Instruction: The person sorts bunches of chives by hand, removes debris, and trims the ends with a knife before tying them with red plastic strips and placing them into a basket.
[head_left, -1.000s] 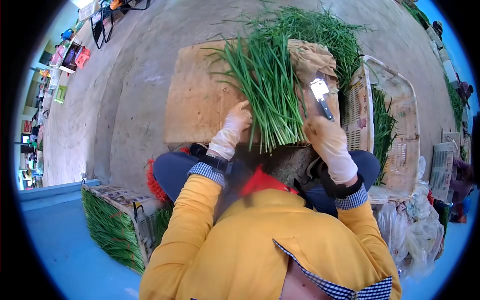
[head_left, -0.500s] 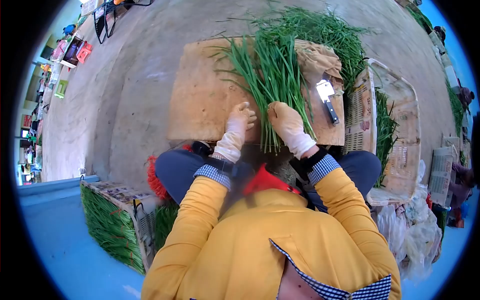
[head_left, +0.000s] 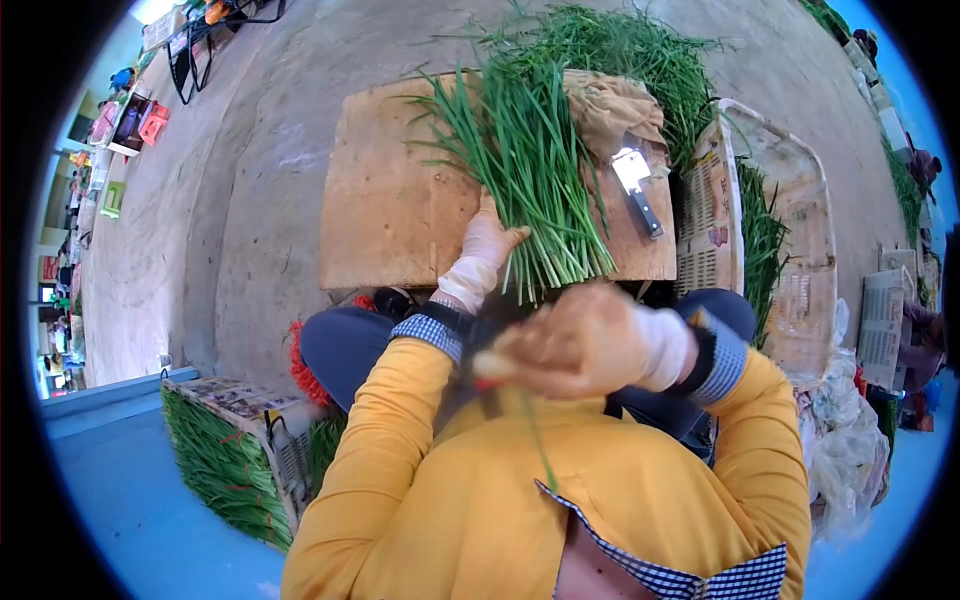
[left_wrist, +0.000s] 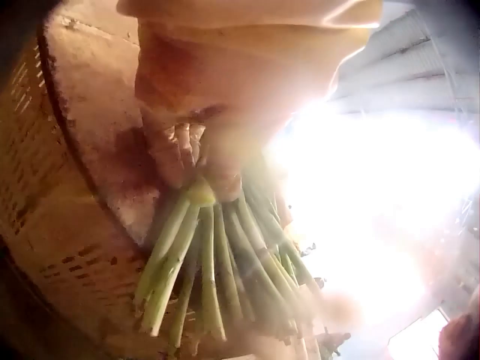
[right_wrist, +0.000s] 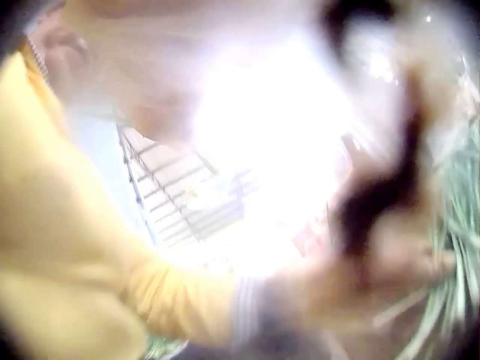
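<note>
A bundle of long green stalks (head_left: 545, 170) lies on a wooden board (head_left: 385, 190), its pale cut ends toward the person. My gloved left hand (head_left: 480, 250) grips the bundle's left side near these ends, thumb over the stalks. In the left wrist view the fingers of that hand (left_wrist: 202, 157) close on the stalks (left_wrist: 214, 270). My right hand (head_left: 595, 340), blurred by motion, is in front of the chest, off the bundle; a thin green strand (head_left: 538, 440) trails from its fingers. A cleaver (head_left: 634, 185) rests on the board's right side.
A brown cloth (head_left: 615, 115) lies behind the cleaver. Loose greens (head_left: 640, 55) are heaped beyond the board. A plastic crate (head_left: 805, 250) with greens stands at the right, above clear plastic bags (head_left: 840, 450). Another crate of greens (head_left: 225, 450) is at the lower left.
My right hand moved from beside the cleaver to the stalks, then back toward the chest with a strand. My left hand moved from beside the bundle onto it.
</note>
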